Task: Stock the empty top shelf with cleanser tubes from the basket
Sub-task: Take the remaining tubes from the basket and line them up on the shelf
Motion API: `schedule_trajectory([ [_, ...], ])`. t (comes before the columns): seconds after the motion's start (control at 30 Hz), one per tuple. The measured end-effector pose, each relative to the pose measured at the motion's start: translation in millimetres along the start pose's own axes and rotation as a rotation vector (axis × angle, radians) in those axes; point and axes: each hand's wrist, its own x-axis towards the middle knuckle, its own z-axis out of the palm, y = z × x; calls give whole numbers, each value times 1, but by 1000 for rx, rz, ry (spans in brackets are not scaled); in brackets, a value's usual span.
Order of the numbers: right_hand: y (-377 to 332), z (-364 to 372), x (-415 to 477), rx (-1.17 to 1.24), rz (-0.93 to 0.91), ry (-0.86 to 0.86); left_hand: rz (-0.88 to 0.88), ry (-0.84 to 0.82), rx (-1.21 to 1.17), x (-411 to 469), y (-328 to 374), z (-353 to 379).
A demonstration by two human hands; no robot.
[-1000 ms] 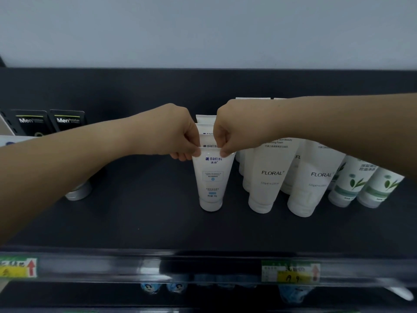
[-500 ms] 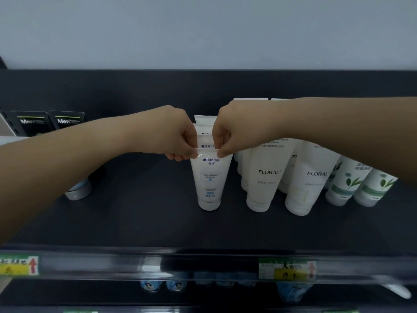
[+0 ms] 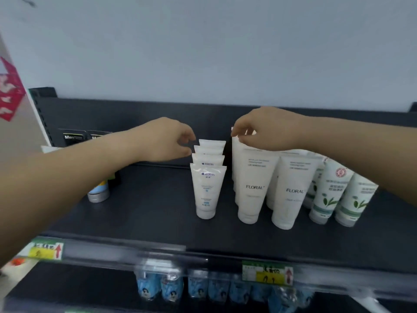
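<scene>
A row of small white cleanser tubes (image 3: pixel 206 190) with blue print stands cap-down, one behind another, in the middle of the black top shelf (image 3: pixel 146 213). My left hand (image 3: pixel 164 140) hovers just left of the row's back tubes, fingers apart and holding nothing. My right hand (image 3: pixel 268 129) is up and right of the row, over the crimped tops of the taller white FLORAL tubes (image 3: pixel 253 188); its fingers are loosely curled, and I cannot tell whether they touch a tube. The basket is out of sight.
Green-leaf tubes (image 3: pixel 327 195) stand at the far right. Black Men tubes (image 3: pixel 74 137) and a silver-capped tube (image 3: pixel 98 195) stand at the left. Yellow price tags (image 3: pixel 46 250) sit on the shelf's front rail, with blue packets (image 3: pixel 171 288) hanging below.
Both hands have let go of the front small tube's top and moved apart, the left leftward, the right up and rightward. The view has tilted and pulled back.
</scene>
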Motion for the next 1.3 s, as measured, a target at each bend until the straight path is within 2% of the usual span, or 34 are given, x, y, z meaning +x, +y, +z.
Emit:
schedule_trajectory([
  [0.13, 6, -6, -27, -16, 26, 27, -62, 19, 93, -16, 6, 1],
  [0.37, 3, -3, -93, -31, 76, 49, -158, 87, 100, -62, 39, 12],
  [0.83, -32, 16, -194, 46, 66, 26, -150, 44, 166, -159, 110, 28],
  [1.13, -54, 30, -211, 114, 133, 47, -176, -20, 173, -195, 98, 24],
  [1.3, -97, 36, -206, 123, 140, 34, -182, -48, 144, -223, 61, 28],
])
